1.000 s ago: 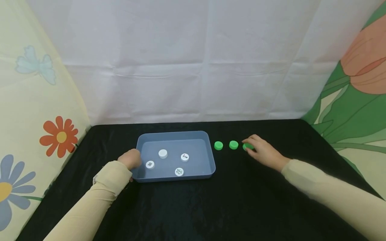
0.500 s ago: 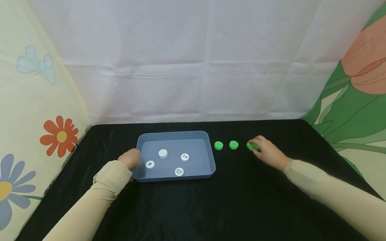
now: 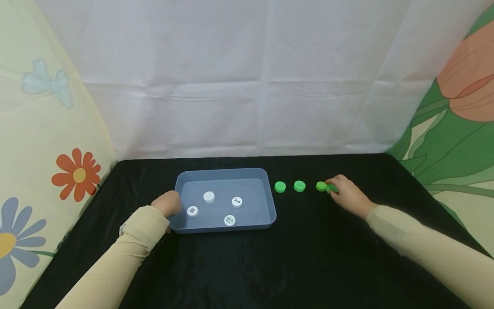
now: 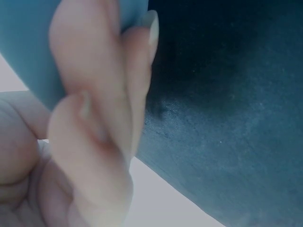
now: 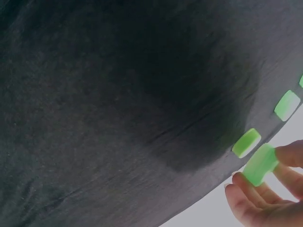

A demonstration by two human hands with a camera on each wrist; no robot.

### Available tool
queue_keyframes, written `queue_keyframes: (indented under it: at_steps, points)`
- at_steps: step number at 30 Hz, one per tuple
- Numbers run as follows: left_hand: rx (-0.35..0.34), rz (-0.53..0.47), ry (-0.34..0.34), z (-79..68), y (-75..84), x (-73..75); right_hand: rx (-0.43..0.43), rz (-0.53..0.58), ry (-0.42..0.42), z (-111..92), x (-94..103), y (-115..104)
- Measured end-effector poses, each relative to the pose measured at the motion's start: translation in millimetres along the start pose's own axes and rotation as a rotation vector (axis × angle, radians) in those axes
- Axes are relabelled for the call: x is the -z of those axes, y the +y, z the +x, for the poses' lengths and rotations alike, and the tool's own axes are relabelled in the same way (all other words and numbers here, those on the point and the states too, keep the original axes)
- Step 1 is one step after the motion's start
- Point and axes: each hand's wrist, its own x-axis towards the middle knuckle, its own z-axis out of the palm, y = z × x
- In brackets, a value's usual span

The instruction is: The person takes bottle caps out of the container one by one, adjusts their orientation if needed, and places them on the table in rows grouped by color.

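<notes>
My right hand [image 3: 350,196] pinches a green round disc [image 5: 260,164] between thumb and fingers, tilted, at the right end of a row of discs. Just left of it on the black cloth lies a yellow-green disc [image 3: 321,186], whose side looks white in the right wrist view. Two more green discs [image 3: 299,186] continue the row toward the tray. My left hand [image 3: 168,203] grips the left edge of a blue-grey tray [image 3: 221,171], fingers curled at its wall [image 4: 28,52]. Several white discs [image 3: 209,197] lie spread inside the tray, some with dark printed marks.
Black cloth [image 3: 247,266] covers the table. A white fabric backdrop [image 3: 247,107] hangs behind its far edge, and printed flower panels [image 3: 77,176] stand at both sides.
My right hand has shifted right with a green disc in its fingers. A yellow-green disc now shows on the cloth to its left. My left hand and the tray look unmoved.
</notes>
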Motion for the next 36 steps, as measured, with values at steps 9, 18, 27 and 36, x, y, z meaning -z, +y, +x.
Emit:
queue_keyframes:
  at_steps: [9,18,27,36]
  points:
    - [-0.014,0.010,0.002,-0.9,0.4,1.5,-0.044,-0.016,-0.024,2.1,-2.6,12.6]
    - [-0.014,0.011,0.006,-2.2,0.8,1.9,-0.089,0.002,-0.068,5.9,-2.5,23.1]
    - [0.015,-0.027,-0.013,-1.9,0.2,0.2,-0.096,-0.003,-0.078,9.1,-3.7,34.7]
    - [0.036,-0.018,-0.049,0.8,0.8,0.5,-0.108,0.001,-0.101,12.0,-2.8,43.1]
